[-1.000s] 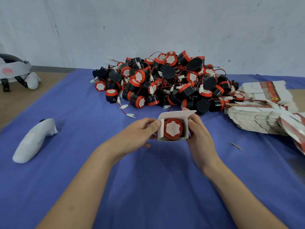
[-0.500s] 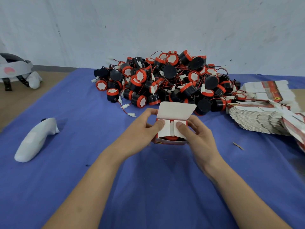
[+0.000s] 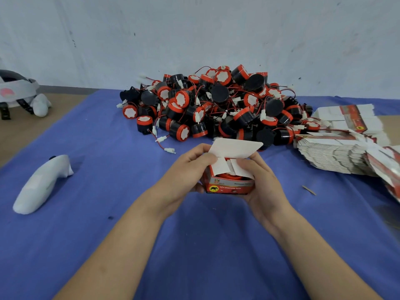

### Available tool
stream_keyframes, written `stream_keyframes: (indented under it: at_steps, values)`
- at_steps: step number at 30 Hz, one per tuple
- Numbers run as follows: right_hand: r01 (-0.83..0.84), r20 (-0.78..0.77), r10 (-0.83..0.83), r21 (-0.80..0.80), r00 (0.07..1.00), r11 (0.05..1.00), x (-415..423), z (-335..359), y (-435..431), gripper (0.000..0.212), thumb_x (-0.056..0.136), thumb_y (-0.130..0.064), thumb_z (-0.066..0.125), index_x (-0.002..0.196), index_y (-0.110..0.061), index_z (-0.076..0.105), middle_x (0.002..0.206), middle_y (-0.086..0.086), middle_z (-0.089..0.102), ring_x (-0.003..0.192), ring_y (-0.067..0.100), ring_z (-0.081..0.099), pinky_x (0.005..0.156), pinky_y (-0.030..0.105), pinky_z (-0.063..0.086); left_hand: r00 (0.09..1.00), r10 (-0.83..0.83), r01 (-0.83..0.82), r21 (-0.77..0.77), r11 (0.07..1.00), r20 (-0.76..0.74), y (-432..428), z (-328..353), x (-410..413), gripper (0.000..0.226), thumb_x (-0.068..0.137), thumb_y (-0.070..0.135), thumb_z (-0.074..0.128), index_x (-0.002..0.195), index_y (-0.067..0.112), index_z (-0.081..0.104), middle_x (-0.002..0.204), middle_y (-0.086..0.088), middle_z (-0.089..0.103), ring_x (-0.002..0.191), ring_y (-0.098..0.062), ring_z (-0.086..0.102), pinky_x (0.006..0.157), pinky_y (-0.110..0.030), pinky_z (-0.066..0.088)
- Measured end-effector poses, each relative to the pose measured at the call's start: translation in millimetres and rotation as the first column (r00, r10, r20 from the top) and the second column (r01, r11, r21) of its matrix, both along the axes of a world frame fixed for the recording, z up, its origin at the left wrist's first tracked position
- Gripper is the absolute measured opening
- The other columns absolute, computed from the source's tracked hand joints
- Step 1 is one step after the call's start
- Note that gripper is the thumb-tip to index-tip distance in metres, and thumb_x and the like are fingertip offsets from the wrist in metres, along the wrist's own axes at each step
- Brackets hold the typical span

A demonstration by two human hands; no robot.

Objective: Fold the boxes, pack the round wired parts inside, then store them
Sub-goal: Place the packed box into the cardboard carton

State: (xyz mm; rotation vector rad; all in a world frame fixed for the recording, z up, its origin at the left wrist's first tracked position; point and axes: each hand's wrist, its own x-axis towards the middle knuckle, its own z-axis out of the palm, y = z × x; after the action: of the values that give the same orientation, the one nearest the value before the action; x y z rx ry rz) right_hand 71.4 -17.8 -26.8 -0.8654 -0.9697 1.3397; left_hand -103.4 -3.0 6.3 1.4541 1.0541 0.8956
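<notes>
box: small printed carton (image 3: pixel 229 188), open end up, held just above the blue surface (image 3: pixel 108 234), on the near side of the pile
part: one round wired part already inside; only its red rim (image 3: pixel 227 176) shows under the side flaps
left hand: (image 3: pixel 186 169) fingers curled round the box's left wall, thumb pressing the left side flap (image 3: pixel 219 166) down
right hand: (image 3: pixel 264 180) wrapped round the right wall and underside, thumb on the right side flap (image 3: pixel 240 169)
lid flap: (image 3: pixel 236 148) standing up at the back, not tucked yet
handling: thin card, likely light and quick to crease, and the walls would bow if squeezed hard. The part inside probably adds most of the weight and backs the walls
where to hold: low on the side walls, where the part supports the card. Push the lid near its fold line and steer the tongue in behind the front wall — not at the free edge, which would buckle
risk: the part's wire isn't visible, so can't tell if it's fully in — could snag under a flap
supply: pile of loose parts (image 3: pixel 216 107) behind the box, stack of flat boxes (image 3: pixel 337 156) at right
</notes>
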Motion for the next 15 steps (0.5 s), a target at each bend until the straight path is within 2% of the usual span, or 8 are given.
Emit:
stream_keyframes:
  at_steps: [3, 5, 7, 8, 9, 10, 12, 15]
  values:
    - [0.030, 0.023, -0.030, -0.014, 0.999, 0.999, -2, -1, 1, 0.029, 0.101, -0.015, 0.051, 0.114, -0.029, 0.074, 0.116, 0.008, 0.074, 0.105, 0.029, 0.071, 0.086, 0.050, 0.059, 0.999, 0.030, -0.030, 0.047, 0.998, -0.010, -2, 0, 4, 0.025, 0.102, 0.026, 0.046, 0.101, 0.040, 0.066, 0.086, 0.004, 0.070, 0.068, -0.004, 0.063, 0.052, -0.020, 0.046]
    - [0.045, 0.039, -0.044, -0.018, 0.998, 0.999, -4, 0, 1, 0.029, 0.102, -0.014, 0.052, 0.115, -0.028, 0.073, 0.116, 0.008, 0.074, 0.104, 0.029, 0.072, 0.087, 0.050, 0.059, 0.999, 0.044, -0.042, 0.090, 0.995, -0.020, -4, -1, 9, 0.026, 0.103, 0.025, 0.043, 0.099, 0.041, 0.063, 0.085, -0.003, 0.067, 0.067, -0.007, 0.061, 0.055, -0.023, 0.048]
    - [0.073, 0.059, -0.072, -0.010, 0.996, 0.997, -5, -1, 0, 0.026, 0.101, -0.014, 0.054, 0.112, -0.027, 0.074, 0.113, 0.009, 0.075, 0.097, 0.025, 0.073, 0.079, 0.044, 0.061, 0.999, 0.022, -0.019, 0.099, 0.995, -0.027, -4, -3, 15, 0.024, 0.104, 0.026, 0.042, 0.102, 0.041, 0.061, 0.097, -0.015, 0.064, 0.076, -0.024, 0.059, 0.068, -0.041, 0.056]
    - [0.089, 0.071, -0.088, -0.009, 0.994, 0.996, -6, -1, 0, 0.025, 0.101, -0.014, 0.054, 0.111, -0.026, 0.074, 0.111, 0.009, 0.075, 0.094, 0.024, 0.073, 0.076, 0.042, 0.062, 1.000, 0.005, -0.002, 0.081, 0.997, -0.027, -5, -4, 16, 0.023, 0.103, 0.027, 0.043, 0.105, 0.042, 0.060, 0.105, -0.018, 0.064, 0.084, -0.032, 0.062, 0.079, -0.050, 0.058]
    - [0.100, 0.087, -0.098, -0.011, 0.991, 0.995, -6, -1, -1, 0.024, 0.102, -0.014, 0.054, 0.112, -0.025, 0.074, 0.111, 0.009, 0.075, 0.094, 0.024, 0.073, 0.076, 0.042, 0.061, 1.000, -0.009, 0.010, 0.054, 0.999, -0.027, -6, -4, 16, 0.022, 0.103, 0.026, 0.045, 0.107, 0.042, 0.060, 0.111, -0.018, 0.065, 0.094, -0.037, 0.065, 0.090, -0.054, 0.057]
    - [0.103, 0.106, -0.101, -0.012, 0.989, 0.995, -6, -2, -1, 0.024, 0.102, -0.014, 0.054, 0.113, -0.024, 0.073, 0.111, 0.010, 0.075, 0.095, 0.025, 0.073, 0.078, 0.044, 0.061, 1.000, -0.019, 0.019, 0.026, 0.999, -0.021, -6, -4, 15, 0.023, 0.102, 0.025, 0.047, 0.110, 0.043, 0.060, 0.114, -0.016, 0.066, 0.102, -0.035, 0.067, 0.093, -0.055, 0.055]
    - [0.106, 0.128, -0.104, -0.005, 0.986, 0.994, -6, -2, -1, 0.023, 0.102, -0.015, 0.054, 0.113, -0.024, 0.072, 0.111, 0.009, 0.075, 0.095, 0.025, 0.073, 0.078, 0.045, 0.061, 0.999, -0.036, 0.037, -0.021, 0.999, 0.031, -5, -5, 12, 0.025, 0.101, 0.020, 0.050, 0.113, 0.039, 0.062, 0.110, -0.009, 0.070, 0.101, -0.027, 0.070, 0.088, -0.052, 0.057]
    - [0.110, 0.122, -0.110, 0.001, 0.986, 0.994, -5, 0, -1, 0.024, 0.103, -0.016, 0.053, 0.106, -0.027, 0.074, 0.108, 0.008, 0.075, 0.092, 0.021, 0.073, 0.070, 0.036, 0.061, 0.994, -0.029, 0.035, -0.061, 0.998, 0.102, -2, -4, 10, 0.023, 0.100, 0.017, 0.053, 0.114, 0.030, 0.064, 0.105, -0.005, 0.075, 0.096, -0.024, 0.073, 0.083, -0.047, 0.061]
